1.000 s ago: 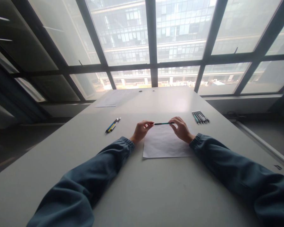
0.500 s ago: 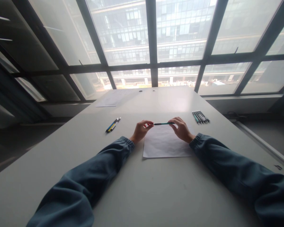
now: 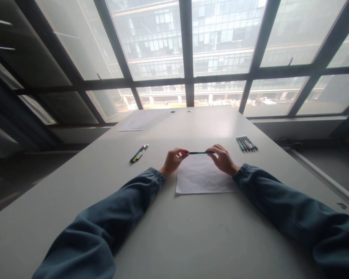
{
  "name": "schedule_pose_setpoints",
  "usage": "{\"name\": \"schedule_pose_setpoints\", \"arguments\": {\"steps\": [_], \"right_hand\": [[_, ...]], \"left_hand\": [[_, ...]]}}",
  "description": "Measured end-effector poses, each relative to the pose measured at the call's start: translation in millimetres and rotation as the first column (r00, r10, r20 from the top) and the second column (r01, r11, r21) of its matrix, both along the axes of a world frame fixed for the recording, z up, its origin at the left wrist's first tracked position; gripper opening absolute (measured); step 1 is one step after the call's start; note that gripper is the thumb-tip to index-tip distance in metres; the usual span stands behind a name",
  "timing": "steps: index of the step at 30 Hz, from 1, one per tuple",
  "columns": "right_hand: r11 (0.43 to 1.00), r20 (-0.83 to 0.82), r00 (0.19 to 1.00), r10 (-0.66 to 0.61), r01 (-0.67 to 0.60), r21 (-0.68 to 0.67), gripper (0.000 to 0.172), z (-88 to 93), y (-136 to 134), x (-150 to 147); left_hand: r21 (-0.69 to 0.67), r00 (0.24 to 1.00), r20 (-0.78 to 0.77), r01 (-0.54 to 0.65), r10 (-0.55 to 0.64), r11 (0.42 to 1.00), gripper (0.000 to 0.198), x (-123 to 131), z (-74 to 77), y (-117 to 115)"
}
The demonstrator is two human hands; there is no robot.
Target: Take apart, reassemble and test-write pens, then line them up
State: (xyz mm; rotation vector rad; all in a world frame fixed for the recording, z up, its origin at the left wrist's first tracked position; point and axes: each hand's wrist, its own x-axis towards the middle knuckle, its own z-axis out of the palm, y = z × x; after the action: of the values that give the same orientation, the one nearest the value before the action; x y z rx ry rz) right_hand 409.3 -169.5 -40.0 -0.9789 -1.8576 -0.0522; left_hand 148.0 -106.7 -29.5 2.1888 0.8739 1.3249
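Note:
A slim dark pen with a teal barrel (image 3: 199, 152) is held level between my two hands, above the far part of a white paper sheet (image 3: 205, 178). My left hand (image 3: 173, 159) pinches its black end between thumb and fingers. At the other end, my right hand (image 3: 222, 158) has thumb and fingers closed on the teal part. The fingers cover both tips of the pen.
Left of the paper lies a small group of pens (image 3: 139, 154), blue, yellow and white among them. Several pens (image 3: 247, 143) lie side by side at the right. More paper (image 3: 133, 122) rests at the white table's (image 3: 174, 240) far left, near the windows.

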Motion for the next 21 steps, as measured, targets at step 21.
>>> {"name": "schedule_pose_setpoints", "arguments": {"steps": [21], "right_hand": [[0.998, -0.062, 0.997, 0.038, -0.040, -0.043, 0.013, -2.8, -0.1, -0.7]], "left_hand": [[0.000, 0.999, 0.016, 0.044, -0.044, 0.999, 0.017, -0.3, 1.0, -1.2]]}}
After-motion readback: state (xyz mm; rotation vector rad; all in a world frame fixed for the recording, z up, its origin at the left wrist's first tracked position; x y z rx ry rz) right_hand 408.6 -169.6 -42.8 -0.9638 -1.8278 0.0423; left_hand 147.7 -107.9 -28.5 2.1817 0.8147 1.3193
